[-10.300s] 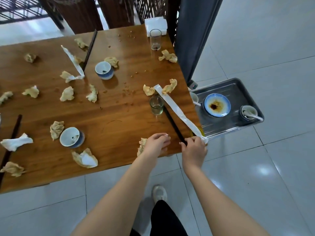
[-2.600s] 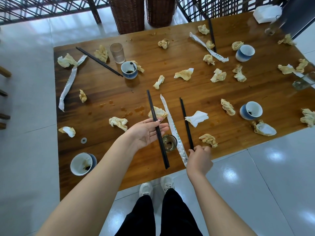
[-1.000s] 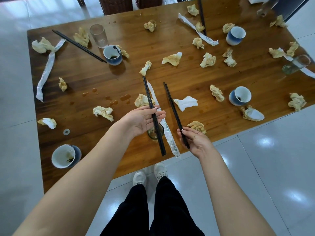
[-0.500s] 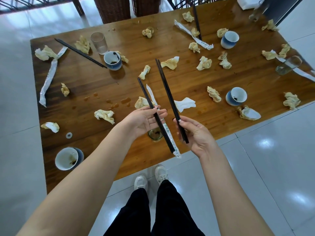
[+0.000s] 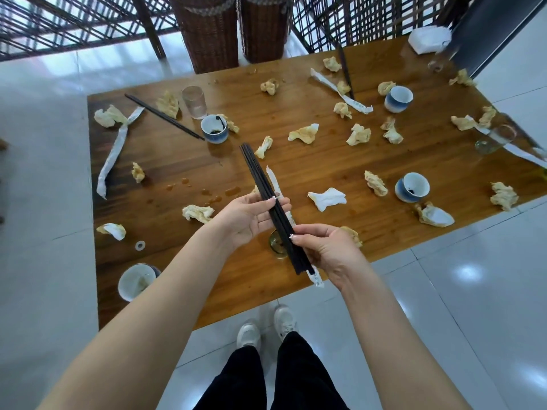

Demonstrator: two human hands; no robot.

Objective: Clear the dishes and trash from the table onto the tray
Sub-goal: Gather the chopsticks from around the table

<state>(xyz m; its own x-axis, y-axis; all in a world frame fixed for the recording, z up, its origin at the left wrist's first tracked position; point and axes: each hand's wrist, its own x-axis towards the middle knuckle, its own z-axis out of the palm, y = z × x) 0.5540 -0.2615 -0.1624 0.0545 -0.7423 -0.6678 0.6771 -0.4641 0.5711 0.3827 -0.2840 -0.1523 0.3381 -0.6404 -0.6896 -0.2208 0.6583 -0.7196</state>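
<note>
Above the near edge of the wooden table [image 5: 310,173], both hands hold one bundle of black chopsticks [image 5: 257,176]. My left hand [image 5: 248,217] grips its middle and my right hand [image 5: 325,250] pinches its near end. Under the bundle lie a white paper chopstick sleeve [image 5: 273,180] and a small glass [image 5: 276,247], partly hidden. Crumpled napkins such as one white napkin [image 5: 327,199] are scattered over the table. Blue-and-white cups stand at the near right [image 5: 412,191], far right [image 5: 398,98], far left [image 5: 214,128] and near left [image 5: 134,281]. The tray is out of view.
Another chopstick pair [image 5: 164,116] and a clear glass [image 5: 194,102] lie far left; a third pair [image 5: 345,73] sits at the back. A tipped glass [image 5: 492,139] is at the right edge. Wicker baskets [image 5: 213,31] and a lattice screen stand behind the table. My feet are on the tiled floor.
The two separate chopstick pairs, one in each hand, have been brought together into one bundle held by both hands. The view tilted up a little.
</note>
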